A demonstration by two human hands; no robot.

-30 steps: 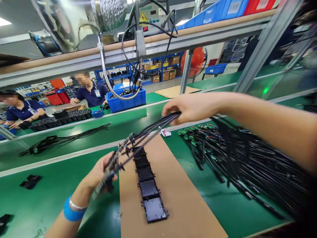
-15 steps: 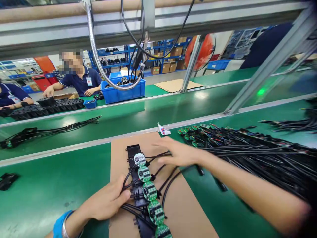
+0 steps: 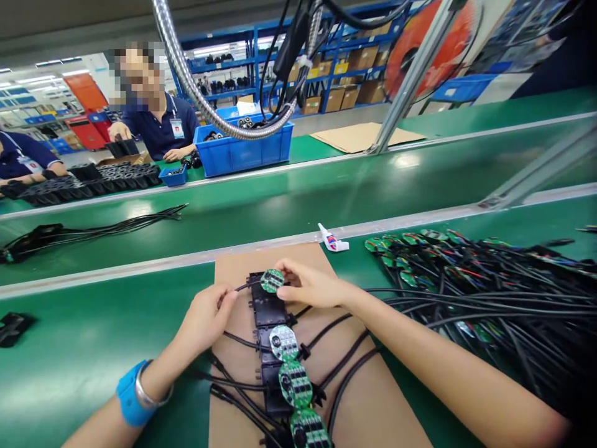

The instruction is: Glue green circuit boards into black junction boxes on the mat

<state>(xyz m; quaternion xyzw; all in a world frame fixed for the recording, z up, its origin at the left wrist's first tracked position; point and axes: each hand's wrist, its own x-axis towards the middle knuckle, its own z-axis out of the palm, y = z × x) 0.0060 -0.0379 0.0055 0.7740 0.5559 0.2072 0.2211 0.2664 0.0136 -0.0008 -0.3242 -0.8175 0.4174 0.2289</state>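
A row of black plastic holders (image 3: 267, 309) lies on a brown cardboard sheet (image 3: 364, 398) in front of me. Round green circuit boards with black cables sit on the nearer holders, among them one at mid row (image 3: 283, 341). My right hand (image 3: 311, 285) pinches the farthest green board (image 3: 272, 280) over the top holder. My left hand (image 3: 205, 317) pinches that board's black cable (image 3: 242, 287) just left of the holders. A blue band is on my left wrist.
A large heap of green boards with black cables (image 3: 471, 280) covers the green bench at right. A small white tube (image 3: 332, 240) lies beyond the cardboard. A cable bundle (image 3: 88, 231) rests on the conveyor. A blue bin (image 3: 245, 149) and seated co-workers are across.
Both hands brought a bunch of cabled boards down onto the holders. The right hand then came back from the right to the farthest board, and the left hand moved up to its cable.
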